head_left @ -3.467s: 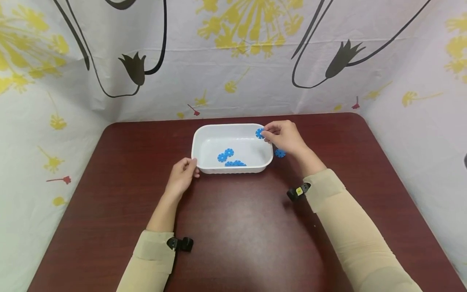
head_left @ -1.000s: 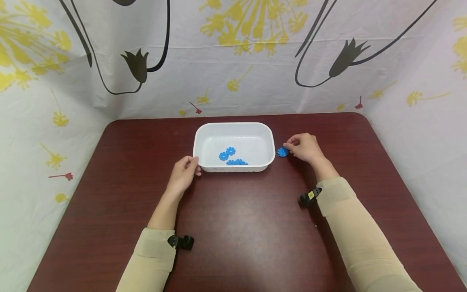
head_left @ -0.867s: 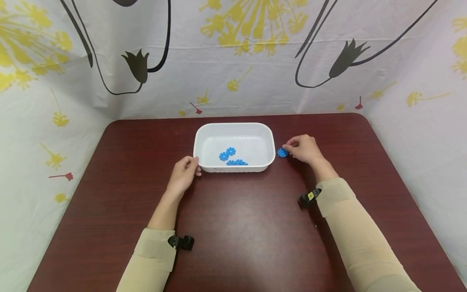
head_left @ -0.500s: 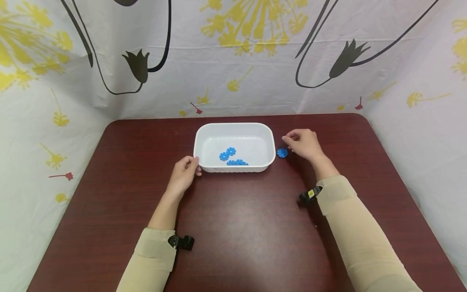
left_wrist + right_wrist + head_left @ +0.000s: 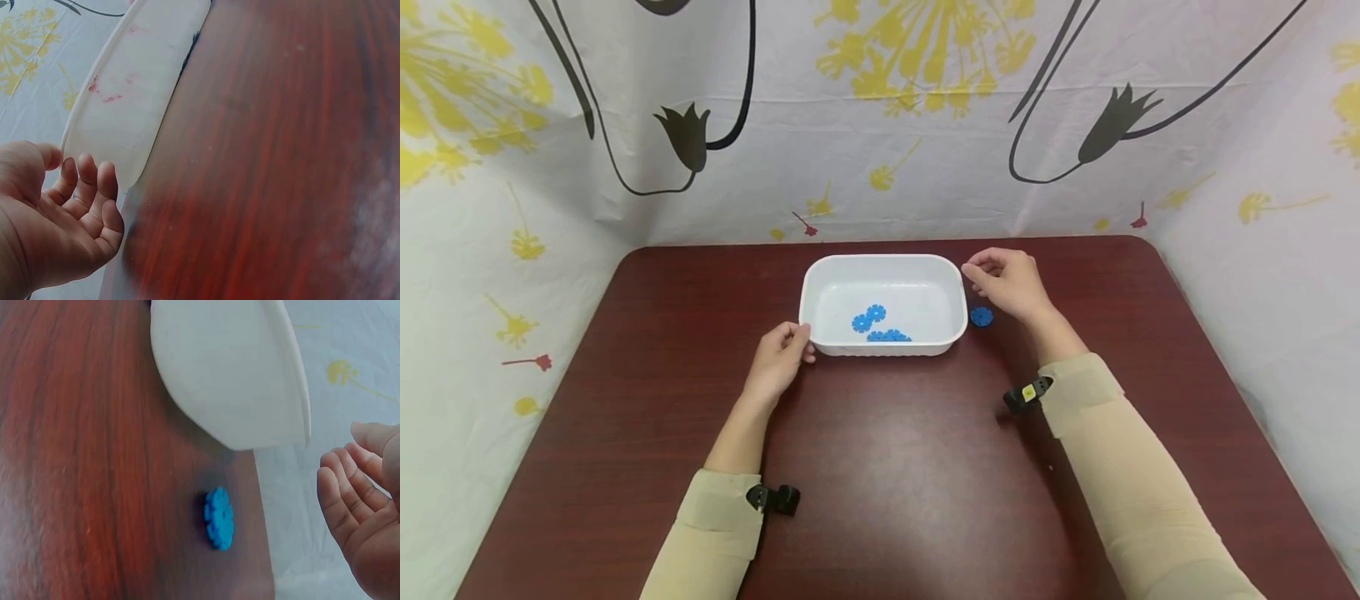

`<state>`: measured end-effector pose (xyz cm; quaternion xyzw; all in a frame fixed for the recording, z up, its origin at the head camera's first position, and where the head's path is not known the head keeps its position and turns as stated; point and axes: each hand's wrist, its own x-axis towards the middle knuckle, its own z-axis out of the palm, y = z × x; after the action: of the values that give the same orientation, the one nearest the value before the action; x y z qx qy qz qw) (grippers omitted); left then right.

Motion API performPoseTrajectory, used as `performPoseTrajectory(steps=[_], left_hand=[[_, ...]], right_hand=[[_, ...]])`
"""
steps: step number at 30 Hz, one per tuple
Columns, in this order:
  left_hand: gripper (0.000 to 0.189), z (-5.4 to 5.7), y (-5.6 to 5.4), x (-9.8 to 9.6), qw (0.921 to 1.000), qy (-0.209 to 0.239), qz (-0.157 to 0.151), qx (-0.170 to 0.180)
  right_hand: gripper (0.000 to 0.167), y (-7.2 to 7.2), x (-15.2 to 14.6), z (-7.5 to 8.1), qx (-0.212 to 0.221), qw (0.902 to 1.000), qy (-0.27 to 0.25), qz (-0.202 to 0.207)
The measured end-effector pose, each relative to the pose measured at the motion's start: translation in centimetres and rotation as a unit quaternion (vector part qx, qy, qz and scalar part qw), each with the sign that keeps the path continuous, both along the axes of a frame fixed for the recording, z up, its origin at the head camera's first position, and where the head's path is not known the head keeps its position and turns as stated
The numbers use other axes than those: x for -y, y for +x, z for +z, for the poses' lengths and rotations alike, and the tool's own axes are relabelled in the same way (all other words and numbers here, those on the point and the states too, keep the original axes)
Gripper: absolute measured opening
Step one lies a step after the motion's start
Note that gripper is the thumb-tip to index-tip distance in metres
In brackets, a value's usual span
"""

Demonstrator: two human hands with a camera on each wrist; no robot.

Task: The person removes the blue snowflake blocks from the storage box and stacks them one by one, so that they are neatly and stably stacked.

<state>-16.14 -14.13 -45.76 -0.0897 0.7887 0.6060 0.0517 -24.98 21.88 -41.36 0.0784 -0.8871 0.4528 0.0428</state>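
A white plastic tray (image 5: pixel 891 350) stands near the table's far edge. My left hand (image 5: pixel 777 358) pinches its left front corner between thumb and fingers; in the left wrist view the hand (image 5: pixel 69 219) sits at the rim. Inside the tray lie several blue notched discs, one of them a snowflake disc (image 5: pixel 876 313) near the middle. My right hand (image 5: pixel 1011 283) hovers by the tray's right rim, with nothing visible in its loosely bent fingers. Below it, on the table, lies a blue notched piece (image 5: pixel 981 317). Seen from the right wrist, this piece (image 5: pixel 219 519) looks thick, perhaps stacked discs.
A dark red-brown wooden table (image 5: pixel 880 467) carries everything. Behind and at both sides hangs a white cloth (image 5: pixel 880 167) with yellow and dark flower prints. Each forearm wears a black wrist camera, the right one (image 5: pixel 1026 393) with a yellow mark.
Earlier my right hand held a blue disc over the tray, then brought it to the piece on the table and let go. It has since moved back left towards the rim. The left hand stays put.
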Motion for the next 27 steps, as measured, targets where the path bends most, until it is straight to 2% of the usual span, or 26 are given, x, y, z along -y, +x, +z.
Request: performPoseTrajectory(steps=[8, 16, 27], left_hand=[[0.033, 0.1, 0.0, -0.2, 1.0000, -0.004, 0.002, 0.001], [0.031, 0.0, 0.4, -0.2, 1.0000, -0.001, 0.004, -0.003], [0.032, 0.1, 0.3, -0.2, 1.0000, 0.000, 0.004, -0.007]], right_hand=[[0.020, -0.1, 1.7, 0.6, 0.005, 1.0000, -0.001, 0.003], [0.020, 0.3, 3.0, 0.7, 0.013, 0.9996, -0.007, 0.025], [0.015, 0.3, 4.6, 0.8, -0.006, 0.9981, 0.001, 0.061]])
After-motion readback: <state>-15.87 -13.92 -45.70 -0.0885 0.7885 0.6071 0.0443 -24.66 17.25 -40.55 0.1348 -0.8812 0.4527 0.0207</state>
